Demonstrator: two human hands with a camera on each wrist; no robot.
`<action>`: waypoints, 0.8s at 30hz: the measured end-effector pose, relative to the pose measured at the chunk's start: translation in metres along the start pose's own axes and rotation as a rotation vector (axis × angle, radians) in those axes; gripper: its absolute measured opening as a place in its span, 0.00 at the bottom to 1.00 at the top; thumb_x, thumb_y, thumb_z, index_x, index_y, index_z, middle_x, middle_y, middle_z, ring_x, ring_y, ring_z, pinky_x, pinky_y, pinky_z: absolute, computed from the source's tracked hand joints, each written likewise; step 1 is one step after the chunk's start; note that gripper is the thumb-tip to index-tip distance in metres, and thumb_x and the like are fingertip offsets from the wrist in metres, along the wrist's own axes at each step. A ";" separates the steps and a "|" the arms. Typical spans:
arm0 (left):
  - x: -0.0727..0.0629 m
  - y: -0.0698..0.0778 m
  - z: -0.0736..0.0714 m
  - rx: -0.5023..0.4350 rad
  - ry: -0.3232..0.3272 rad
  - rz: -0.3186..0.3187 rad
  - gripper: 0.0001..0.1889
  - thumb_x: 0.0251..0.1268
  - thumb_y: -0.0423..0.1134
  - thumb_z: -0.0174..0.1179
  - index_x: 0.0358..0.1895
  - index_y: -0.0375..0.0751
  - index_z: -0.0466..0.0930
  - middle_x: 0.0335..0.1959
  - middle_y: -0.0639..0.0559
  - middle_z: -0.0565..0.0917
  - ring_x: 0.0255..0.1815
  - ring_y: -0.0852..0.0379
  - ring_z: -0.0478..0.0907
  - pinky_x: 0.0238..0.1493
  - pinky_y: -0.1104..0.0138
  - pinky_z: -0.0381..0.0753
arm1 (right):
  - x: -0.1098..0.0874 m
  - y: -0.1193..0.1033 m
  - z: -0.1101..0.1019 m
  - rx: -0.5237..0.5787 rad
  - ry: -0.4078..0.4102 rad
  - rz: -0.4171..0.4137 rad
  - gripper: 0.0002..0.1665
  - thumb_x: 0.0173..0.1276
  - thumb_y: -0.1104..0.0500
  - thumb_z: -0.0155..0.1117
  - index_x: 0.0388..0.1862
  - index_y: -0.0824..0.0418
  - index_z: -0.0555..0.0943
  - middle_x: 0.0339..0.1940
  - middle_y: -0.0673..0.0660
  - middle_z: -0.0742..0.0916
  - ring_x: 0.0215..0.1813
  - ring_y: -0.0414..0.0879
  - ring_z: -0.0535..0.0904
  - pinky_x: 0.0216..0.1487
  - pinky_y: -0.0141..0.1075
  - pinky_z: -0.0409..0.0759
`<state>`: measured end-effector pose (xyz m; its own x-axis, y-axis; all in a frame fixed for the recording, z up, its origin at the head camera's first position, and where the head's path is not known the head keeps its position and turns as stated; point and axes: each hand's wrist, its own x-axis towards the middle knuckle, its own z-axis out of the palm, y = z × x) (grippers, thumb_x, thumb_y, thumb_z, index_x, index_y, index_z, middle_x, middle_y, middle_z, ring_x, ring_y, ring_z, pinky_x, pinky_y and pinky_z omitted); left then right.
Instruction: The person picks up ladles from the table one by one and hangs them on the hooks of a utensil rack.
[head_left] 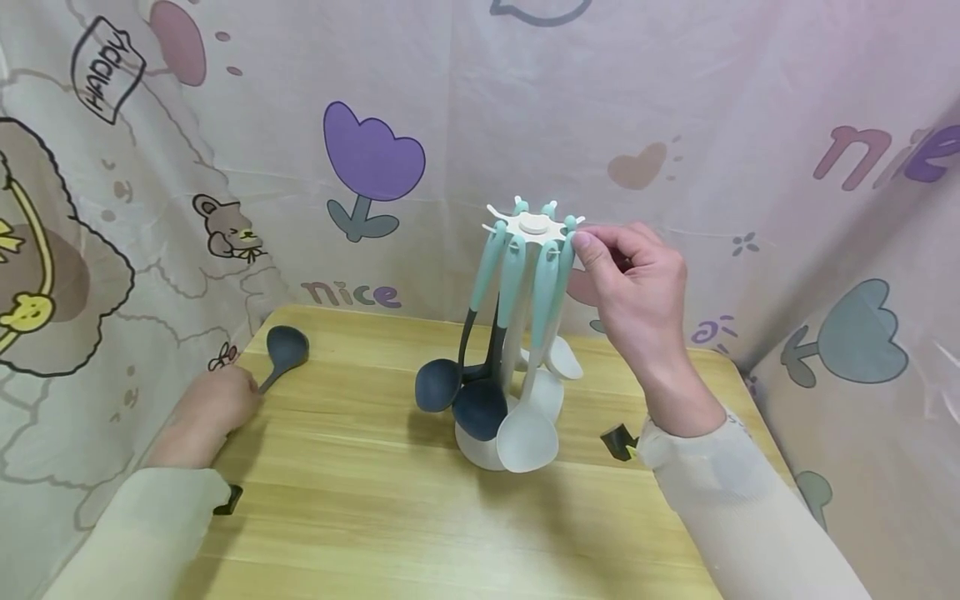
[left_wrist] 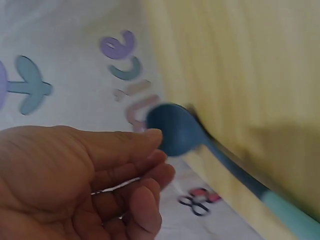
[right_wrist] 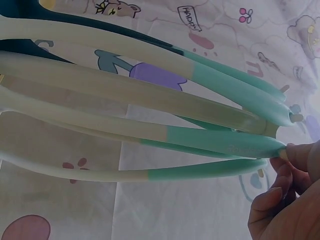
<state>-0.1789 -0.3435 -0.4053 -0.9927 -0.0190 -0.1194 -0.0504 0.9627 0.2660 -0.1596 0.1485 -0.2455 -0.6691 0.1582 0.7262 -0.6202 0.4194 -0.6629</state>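
A dark ladle (head_left: 288,348) with a mint handle lies on the table at the left. My left hand (head_left: 217,404) is beside it, fingers loosely bent with nothing between them in the left wrist view. In the middle stands a white rotating rack (head_left: 535,224), hung with several mint-handled utensils. Three show plainly at the front: dark ladles (head_left: 481,410) and a white ladle (head_left: 528,438). My right hand (head_left: 643,292) pinches the top of a mint-handled white utensil (right_wrist: 225,142) at the rack's right hook; its head is partly hidden behind others.
The wooden table (head_left: 360,500) has a printed cloth (head_left: 465,108) hanging behind it and along both sides. The rack's round white base (head_left: 474,451) is mostly covered by the hanging heads. Small black pieces (head_left: 618,442) show by both sleeves.
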 end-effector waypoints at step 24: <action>0.011 -0.041 0.028 0.034 -0.078 -0.161 0.07 0.63 0.30 0.53 0.30 0.28 0.77 0.29 0.32 0.79 0.30 0.40 0.77 0.29 0.52 0.79 | -0.001 0.000 0.000 -0.008 0.003 -0.014 0.07 0.70 0.62 0.75 0.40 0.66 0.92 0.27 0.34 0.82 0.33 0.42 0.73 0.32 0.28 0.70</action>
<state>-0.1845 -0.3753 -0.4443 -0.9604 -0.1537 -0.2324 -0.2028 0.9575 0.2050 -0.1595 0.1484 -0.2461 -0.6591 0.1554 0.7358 -0.6260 0.4288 -0.6513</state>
